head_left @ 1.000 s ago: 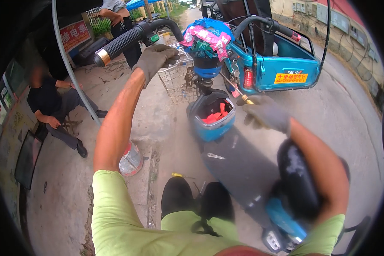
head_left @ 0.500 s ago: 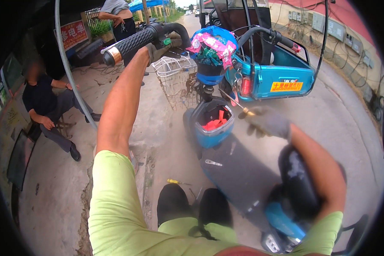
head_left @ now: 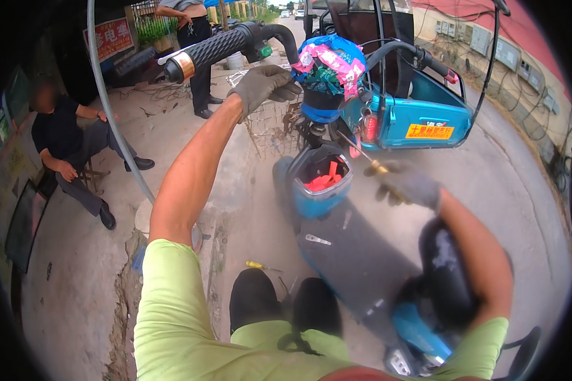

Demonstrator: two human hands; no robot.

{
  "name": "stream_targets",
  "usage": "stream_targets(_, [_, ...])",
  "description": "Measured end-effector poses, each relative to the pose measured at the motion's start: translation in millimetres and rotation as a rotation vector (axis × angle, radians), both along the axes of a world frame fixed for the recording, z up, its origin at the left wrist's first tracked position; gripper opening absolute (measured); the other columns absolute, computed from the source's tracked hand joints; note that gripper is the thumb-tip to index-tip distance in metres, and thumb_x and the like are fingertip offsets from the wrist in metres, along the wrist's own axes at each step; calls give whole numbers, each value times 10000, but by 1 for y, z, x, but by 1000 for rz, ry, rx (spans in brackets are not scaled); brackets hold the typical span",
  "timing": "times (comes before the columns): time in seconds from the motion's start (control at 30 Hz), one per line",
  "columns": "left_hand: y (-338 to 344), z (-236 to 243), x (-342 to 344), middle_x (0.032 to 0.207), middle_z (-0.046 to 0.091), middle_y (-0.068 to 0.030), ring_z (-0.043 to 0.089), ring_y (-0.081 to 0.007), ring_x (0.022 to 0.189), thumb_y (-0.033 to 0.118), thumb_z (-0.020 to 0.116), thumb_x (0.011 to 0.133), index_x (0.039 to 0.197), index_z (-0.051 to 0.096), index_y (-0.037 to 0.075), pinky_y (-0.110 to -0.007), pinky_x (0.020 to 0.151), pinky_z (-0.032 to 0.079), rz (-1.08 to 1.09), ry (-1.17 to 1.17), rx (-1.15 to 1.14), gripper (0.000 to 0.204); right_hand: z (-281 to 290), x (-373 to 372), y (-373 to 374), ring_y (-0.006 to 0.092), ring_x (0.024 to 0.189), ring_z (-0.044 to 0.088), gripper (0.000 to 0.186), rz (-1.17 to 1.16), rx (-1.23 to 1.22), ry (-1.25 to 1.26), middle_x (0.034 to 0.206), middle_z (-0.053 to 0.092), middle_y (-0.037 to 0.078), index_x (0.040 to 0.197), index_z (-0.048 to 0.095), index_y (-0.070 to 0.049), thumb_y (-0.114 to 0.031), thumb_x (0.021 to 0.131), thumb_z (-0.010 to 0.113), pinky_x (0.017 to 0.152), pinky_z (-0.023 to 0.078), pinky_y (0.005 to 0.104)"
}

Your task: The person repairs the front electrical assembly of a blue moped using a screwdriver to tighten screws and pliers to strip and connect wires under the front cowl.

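Note:
My left hand [head_left: 265,87] wears a grey-brown work glove. Its fingers stretch out, holding nothing I can see, beside the bundle of blue, pink and green plastic wrapping [head_left: 330,66] at the scooter's handlebar centre. Above it the black handlebar grip [head_left: 216,51] points left. Gloved too, my right hand [head_left: 407,183] is closed on a screwdriver [head_left: 377,166], shaft pointing up and left toward the steering column. Below the column sits the scooter's blue front compartment [head_left: 318,202] with red material inside. A small metal lever [head_left: 318,239] lies on the dark footboard [head_left: 356,273].
A yellow screwdriver [head_left: 260,265] lies on the ground near my knees. The black seat [head_left: 448,263] is under my right arm. Ahead stands a blue cargo tricycle [head_left: 407,117]. At left are a grey pole [head_left: 102,82], a seated person [head_left: 70,140] and a standing person [head_left: 194,47].
My left hand has come off the handlebar by the grip and moved right and down toward the wrapped bundle. The right hand stays around the screwdriver, and the view has shifted slightly.

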State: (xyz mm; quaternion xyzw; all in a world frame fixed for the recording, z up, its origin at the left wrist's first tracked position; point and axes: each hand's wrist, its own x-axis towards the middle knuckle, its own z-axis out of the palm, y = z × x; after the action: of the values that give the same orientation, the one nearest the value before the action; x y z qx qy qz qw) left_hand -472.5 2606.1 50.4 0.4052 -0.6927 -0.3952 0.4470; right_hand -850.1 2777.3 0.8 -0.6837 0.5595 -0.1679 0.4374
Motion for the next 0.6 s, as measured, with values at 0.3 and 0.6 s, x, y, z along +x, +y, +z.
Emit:
stream_targets(0.3, [42, -22, -55, 1136, 804, -134, 759, -327, 1046, 554, 813, 901, 1180, 785, 90, -441, 907, 571, 663, -422, -503, 542, -3, 1, 0, 99, 616, 660, 409, 12, 20, 9, 883, 765, 78, 1413, 655, -37, -289, 1104, 559, 543, 521, 242])
stream_targets(0.6, [37, -30, -73, 1107, 793, -166, 746, -398, 1062, 488, 657, 976, 1122, 793, 109, -495, 937, 555, 808, -429, -634, 428, -5, 2, 3, 92, 598, 650, 399, 21, 53, 34, 859, 755, 65, 1395, 659, -42, -300, 1105, 569, 540, 519, 237])
